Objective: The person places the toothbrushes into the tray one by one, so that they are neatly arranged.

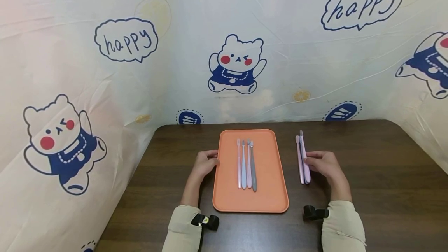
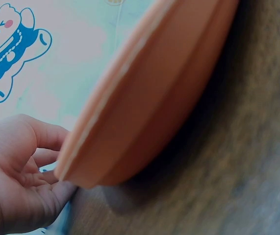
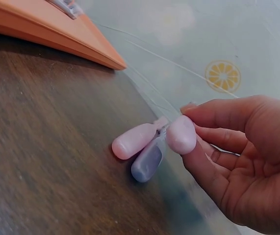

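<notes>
My left hand (image 1: 204,164) grips the left edge of an orange tray (image 1: 267,199), its fingers and thumb at the rim in the left wrist view. On the tray lie several toothbrushes side by side, among them a blue one (image 1: 244,172) and a grey one (image 1: 254,176). To the right of the tray, my right hand (image 1: 323,162) pinches a pale purple toothbrush (image 3: 181,136) between thumb and fingers. Right beside it on the table are a pink toothbrush (image 3: 134,141) and a grey-blue toothbrush (image 3: 147,162), the latter mostly hidden from the head camera.
Tray and loose toothbrushes are on a dark brown wooden table (image 1: 388,174). Behind the table hangs a pale curtain (image 1: 189,73) printed with bears and lettering. Each sleeve carries a black wrist camera, such as the right one (image 1: 311,212).
</notes>
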`<action>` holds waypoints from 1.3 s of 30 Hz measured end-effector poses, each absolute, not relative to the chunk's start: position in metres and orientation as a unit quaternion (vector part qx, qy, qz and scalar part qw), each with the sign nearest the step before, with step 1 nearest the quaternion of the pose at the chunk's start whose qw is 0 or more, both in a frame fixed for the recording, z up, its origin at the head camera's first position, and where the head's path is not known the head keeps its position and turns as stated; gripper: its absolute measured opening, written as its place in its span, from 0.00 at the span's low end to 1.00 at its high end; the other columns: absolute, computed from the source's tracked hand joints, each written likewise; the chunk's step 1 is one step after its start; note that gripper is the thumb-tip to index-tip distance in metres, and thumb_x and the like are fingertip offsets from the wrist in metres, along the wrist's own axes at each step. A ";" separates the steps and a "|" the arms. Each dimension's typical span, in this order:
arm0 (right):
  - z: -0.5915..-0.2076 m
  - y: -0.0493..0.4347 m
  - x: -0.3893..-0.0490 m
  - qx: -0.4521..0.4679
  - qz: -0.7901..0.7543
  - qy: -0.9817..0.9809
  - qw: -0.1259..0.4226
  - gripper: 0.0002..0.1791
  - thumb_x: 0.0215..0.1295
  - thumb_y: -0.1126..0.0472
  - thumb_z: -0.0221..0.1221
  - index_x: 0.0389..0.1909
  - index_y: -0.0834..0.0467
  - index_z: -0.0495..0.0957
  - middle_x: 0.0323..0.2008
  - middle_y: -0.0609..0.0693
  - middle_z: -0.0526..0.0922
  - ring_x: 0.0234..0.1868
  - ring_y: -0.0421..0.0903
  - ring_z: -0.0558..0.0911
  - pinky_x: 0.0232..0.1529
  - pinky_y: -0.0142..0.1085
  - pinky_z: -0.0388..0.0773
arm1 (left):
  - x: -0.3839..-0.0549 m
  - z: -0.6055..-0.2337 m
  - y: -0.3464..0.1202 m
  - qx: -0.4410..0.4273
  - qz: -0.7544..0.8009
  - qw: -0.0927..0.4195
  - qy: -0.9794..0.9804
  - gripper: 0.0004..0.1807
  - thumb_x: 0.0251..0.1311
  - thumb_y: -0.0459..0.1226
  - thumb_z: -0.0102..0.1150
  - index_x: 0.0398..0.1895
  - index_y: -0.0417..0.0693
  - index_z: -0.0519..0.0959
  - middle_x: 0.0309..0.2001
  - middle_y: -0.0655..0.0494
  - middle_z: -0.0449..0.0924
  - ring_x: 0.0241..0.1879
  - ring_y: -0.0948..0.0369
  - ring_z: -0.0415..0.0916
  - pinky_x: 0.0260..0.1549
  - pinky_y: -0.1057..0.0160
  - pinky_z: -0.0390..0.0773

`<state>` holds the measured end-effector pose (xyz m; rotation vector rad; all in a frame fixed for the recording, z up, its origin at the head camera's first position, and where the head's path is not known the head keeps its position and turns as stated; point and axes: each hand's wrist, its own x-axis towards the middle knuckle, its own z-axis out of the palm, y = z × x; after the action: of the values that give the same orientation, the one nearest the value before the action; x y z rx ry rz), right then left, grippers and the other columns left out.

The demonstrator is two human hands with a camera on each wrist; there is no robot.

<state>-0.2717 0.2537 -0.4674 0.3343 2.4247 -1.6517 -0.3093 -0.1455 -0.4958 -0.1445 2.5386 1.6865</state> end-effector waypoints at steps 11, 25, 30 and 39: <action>-0.467 0.248 -0.273 0.118 -0.547 0.823 0.099 0.27 0.69 0.61 0.61 0.63 0.73 0.74 0.57 0.70 0.80 0.40 0.37 0.83 0.47 0.35 0.86 | -0.306 -0.495 -0.145 -0.052 0.558 0.048 0.827 0.27 0.54 0.26 0.56 0.60 0.32 0.79 0.54 0.36 0.83 0.51 0.51 0.80 0.42 0.63 0.80; -0.464 0.240 -0.273 0.099 -0.540 0.830 0.102 0.26 0.69 0.61 0.61 0.62 0.74 0.74 0.56 0.70 0.79 0.40 0.40 0.84 0.49 0.39 0.86 | -0.308 -0.494 -0.145 -0.055 0.561 0.046 0.825 0.27 0.52 0.25 0.56 0.60 0.32 0.80 0.54 0.36 0.82 0.50 0.53 0.79 0.41 0.65 0.79; -0.467 0.237 -0.274 0.090 -0.536 0.834 0.095 0.25 0.68 0.61 0.61 0.61 0.74 0.75 0.54 0.70 0.81 0.39 0.40 0.84 0.48 0.38 0.86 | -0.308 -0.494 -0.145 -0.058 0.564 0.049 0.823 0.27 0.53 0.25 0.56 0.60 0.32 0.79 0.55 0.37 0.83 0.51 0.53 0.79 0.43 0.63 0.81; -0.467 0.231 -0.275 0.075 -0.535 0.837 0.088 0.25 0.67 0.62 0.61 0.59 0.75 0.76 0.50 0.68 0.83 0.38 0.40 0.84 0.44 0.33 0.84 | -0.308 -0.493 -0.144 -0.059 0.564 0.051 0.822 0.27 0.54 0.26 0.56 0.60 0.33 0.80 0.55 0.38 0.83 0.52 0.53 0.79 0.44 0.62 0.81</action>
<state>-0.2750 0.2314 -0.4672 0.2220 2.4923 -1.5922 -0.3078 -0.1443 -0.4930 -0.1796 2.5022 1.7167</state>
